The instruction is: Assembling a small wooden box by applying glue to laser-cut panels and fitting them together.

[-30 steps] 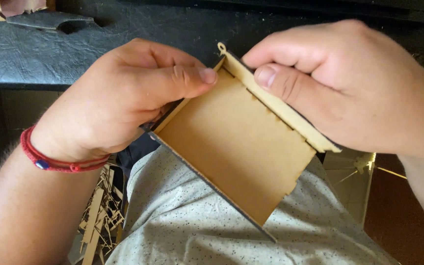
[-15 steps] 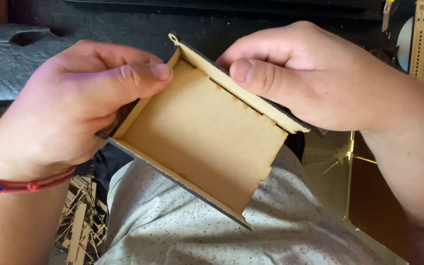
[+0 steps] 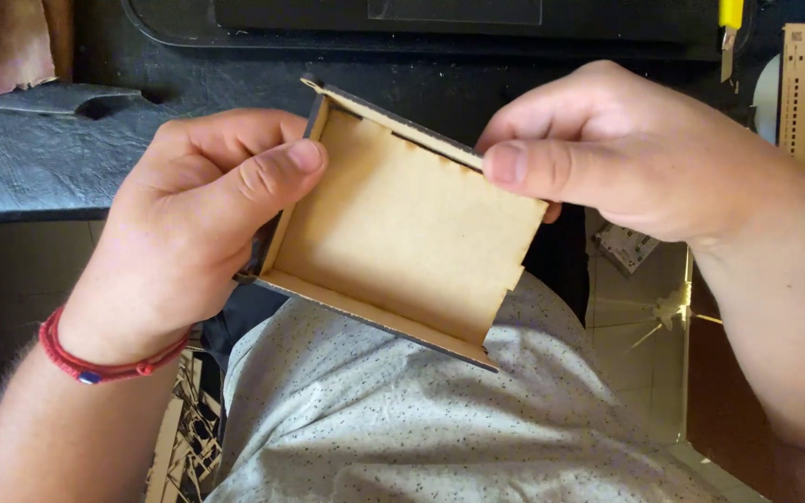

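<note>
Wooden tray (image 3: 402, 233), pinched between both thumbs (tilted)

Red cord bracelet (image 3: 95, 359) (blue bead), speckled grey shirt (image 3: 402, 419)

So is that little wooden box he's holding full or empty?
Empty. The wooden box shows its bare inner panel, with nothing inside. The left hand grips one side wall and the right hand pinches the top wall.

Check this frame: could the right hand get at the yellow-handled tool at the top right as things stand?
Probably not at once: the right hand pinches the wooden box, which the left hand also holds. The yellow-handled tool lies beyond it, nothing between.
</note>
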